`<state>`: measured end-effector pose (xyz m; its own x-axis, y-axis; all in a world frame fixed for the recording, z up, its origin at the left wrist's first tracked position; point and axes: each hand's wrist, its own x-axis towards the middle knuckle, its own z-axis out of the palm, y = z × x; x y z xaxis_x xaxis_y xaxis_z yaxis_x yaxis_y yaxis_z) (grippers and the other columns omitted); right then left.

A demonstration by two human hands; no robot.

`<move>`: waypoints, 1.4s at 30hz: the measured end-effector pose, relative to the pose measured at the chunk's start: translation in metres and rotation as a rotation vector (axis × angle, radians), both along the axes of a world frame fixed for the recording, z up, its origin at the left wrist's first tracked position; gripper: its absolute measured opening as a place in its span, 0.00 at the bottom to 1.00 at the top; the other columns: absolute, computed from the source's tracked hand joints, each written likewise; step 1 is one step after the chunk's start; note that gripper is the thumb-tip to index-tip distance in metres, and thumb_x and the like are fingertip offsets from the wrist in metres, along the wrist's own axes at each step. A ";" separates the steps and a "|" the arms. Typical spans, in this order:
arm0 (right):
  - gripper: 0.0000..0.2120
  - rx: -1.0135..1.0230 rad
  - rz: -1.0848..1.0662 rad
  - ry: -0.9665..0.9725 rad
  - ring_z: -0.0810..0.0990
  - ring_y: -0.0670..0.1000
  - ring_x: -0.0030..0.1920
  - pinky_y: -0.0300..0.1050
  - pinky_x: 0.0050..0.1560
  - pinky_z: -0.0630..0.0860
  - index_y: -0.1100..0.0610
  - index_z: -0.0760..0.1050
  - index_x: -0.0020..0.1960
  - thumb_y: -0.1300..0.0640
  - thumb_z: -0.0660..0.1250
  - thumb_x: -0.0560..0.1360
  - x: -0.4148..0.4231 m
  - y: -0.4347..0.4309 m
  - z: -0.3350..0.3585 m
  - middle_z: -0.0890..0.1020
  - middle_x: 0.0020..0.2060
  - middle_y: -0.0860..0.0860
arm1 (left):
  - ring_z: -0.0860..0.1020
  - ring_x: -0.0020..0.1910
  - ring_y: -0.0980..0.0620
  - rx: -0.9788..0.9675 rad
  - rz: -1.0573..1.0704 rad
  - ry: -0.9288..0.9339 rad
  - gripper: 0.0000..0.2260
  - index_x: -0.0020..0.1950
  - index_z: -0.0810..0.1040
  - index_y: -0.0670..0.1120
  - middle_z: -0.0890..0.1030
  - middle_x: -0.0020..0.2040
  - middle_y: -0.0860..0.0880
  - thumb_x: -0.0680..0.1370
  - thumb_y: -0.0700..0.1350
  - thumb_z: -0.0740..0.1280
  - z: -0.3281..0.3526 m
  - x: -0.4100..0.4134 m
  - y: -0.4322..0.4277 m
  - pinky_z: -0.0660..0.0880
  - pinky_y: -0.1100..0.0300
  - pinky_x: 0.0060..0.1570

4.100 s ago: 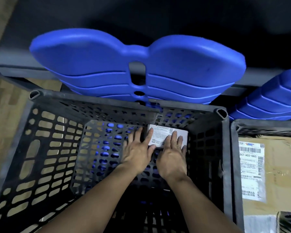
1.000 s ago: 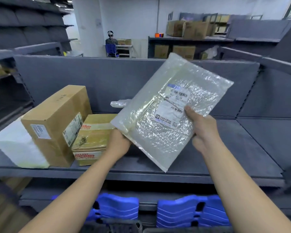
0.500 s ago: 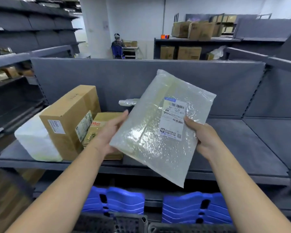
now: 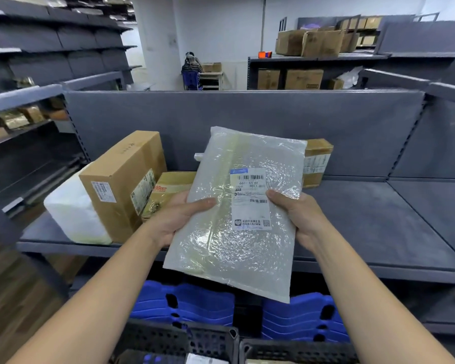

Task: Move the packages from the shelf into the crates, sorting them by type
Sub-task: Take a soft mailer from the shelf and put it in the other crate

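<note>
The left hand (image 4: pixel 177 219) and right hand (image 4: pixel 300 216) each pinch a side edge of the bubble-wrap bag (image 4: pixel 229 248) with thumb on top, holding it in the air over the shelf's (image 4: pixel 373 227) front lip, above the black crates (image 4: pixel 184 340), with cardboard boxes (image 4: pixel 121 179) close behind on the left.

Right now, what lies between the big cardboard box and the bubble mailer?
A small taped carton, partly behind the left hand gripping the bubble mailer; head view.
</note>
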<state>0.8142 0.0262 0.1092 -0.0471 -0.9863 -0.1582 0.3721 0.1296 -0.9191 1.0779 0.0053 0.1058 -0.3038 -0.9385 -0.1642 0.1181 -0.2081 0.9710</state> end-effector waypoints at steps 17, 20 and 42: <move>0.16 -0.006 0.145 -0.047 0.86 0.60 0.59 0.54 0.59 0.83 0.63 0.80 0.65 0.65 0.72 0.77 0.052 0.091 -0.076 0.87 0.59 0.59 | 0.83 0.62 0.38 -0.151 0.100 -0.008 0.43 0.69 0.78 0.43 0.84 0.63 0.40 0.59 0.55 0.88 -0.045 0.054 0.073 0.81 0.42 0.60; 0.16 -0.006 0.129 -0.061 0.86 0.61 0.59 0.56 0.60 0.81 0.64 0.80 0.65 0.65 0.72 0.77 0.056 0.094 -0.079 0.86 0.59 0.60 | 0.84 0.61 0.38 -0.156 0.089 0.000 0.36 0.68 0.78 0.42 0.85 0.63 0.40 0.63 0.49 0.85 -0.043 0.058 0.075 0.82 0.45 0.59; 0.09 -0.043 -0.009 0.163 0.88 0.55 0.52 0.46 0.48 0.84 0.62 0.83 0.58 0.61 0.70 0.80 0.112 0.128 -0.106 0.89 0.52 0.56 | 0.85 0.60 0.41 -0.019 0.063 0.032 0.24 0.67 0.79 0.41 0.85 0.62 0.41 0.71 0.38 0.78 -0.075 0.118 0.103 0.83 0.49 0.56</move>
<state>0.9260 0.1540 0.0030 -0.0774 -0.9914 -0.1058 0.2188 0.0867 -0.9719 1.1964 0.1082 0.0305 -0.2491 -0.9586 -0.1378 0.1612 -0.1814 0.9701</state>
